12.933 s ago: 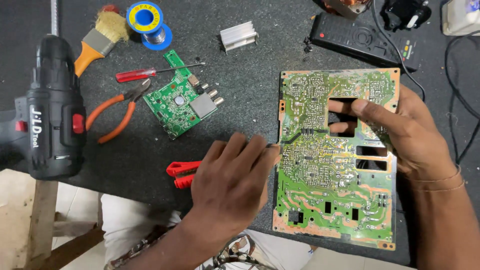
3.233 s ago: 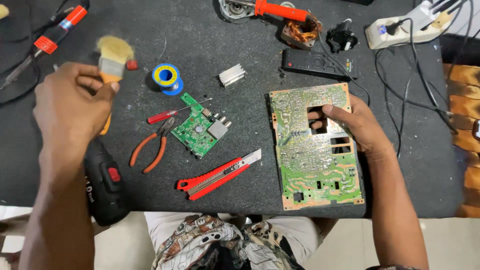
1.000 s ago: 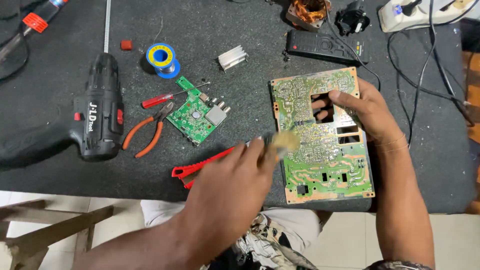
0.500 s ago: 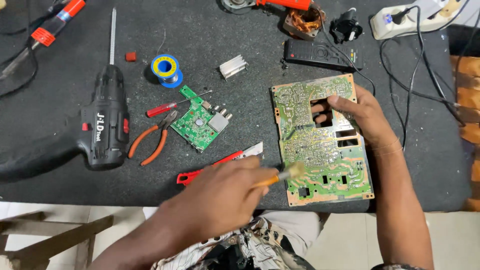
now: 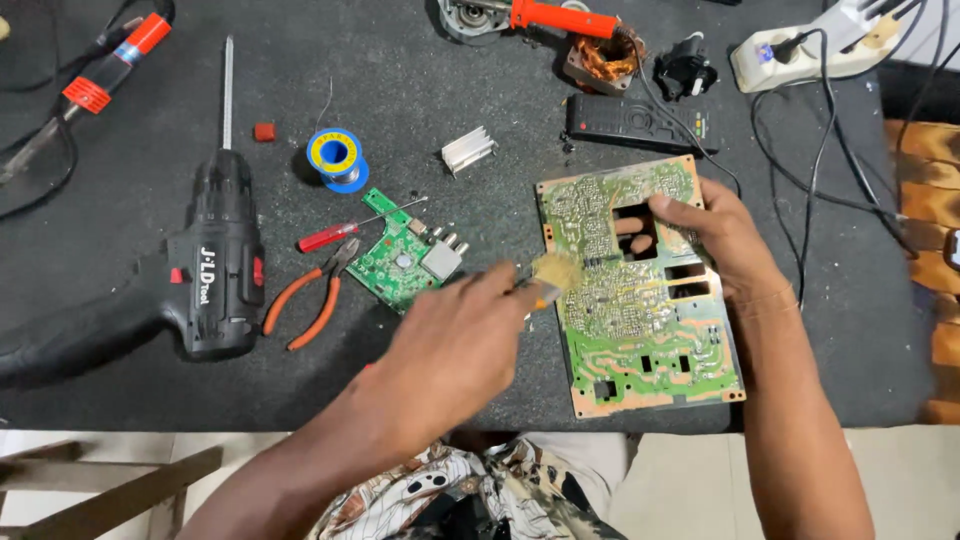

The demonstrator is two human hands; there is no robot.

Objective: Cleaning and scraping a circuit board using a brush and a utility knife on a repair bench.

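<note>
step: brushing the solder side of the big circuit board (image 5: pixel 640 300), judging by the bristles at its left edge
left hand (image 5: pixel 455 345): closed around a small brush (image 5: pixel 550 275); orange handle just shows past the knuckles, bristles touch the board's left edge about halfway up
right hand (image 5: pixel 715 235): flat on the board's upper right, fingers hooked into a rectangular cutout, pinning it to the bench (image 5: pixel 400 110)
board position: lies flat at the right front of the bench, solder side up, lower edge near the bench's front edge
near left hand: small green circuit board (image 5: pixel 405 262) just beyond the knuckles, orange-handled pliers (image 5: pixel 310 300) and a red screwdriver (image 5: pixel 345 230) to its left
further left: black cordless drill (image 5: pixel 205 275) lying on its side, well apart from the board
back of bench: solder spool (image 5: pixel 335 155), finned heat sink (image 5: pixel 468 150), remote control (image 5: pixel 635 118), power strip (image 5: pixel 830 40)
next move calls for: light strokes across the board with the right hand keeping it pinned; the bristles must stay clear of the right fingers in the cutout
risk: with weak hold-down the board could slide toward the front edge
</note>
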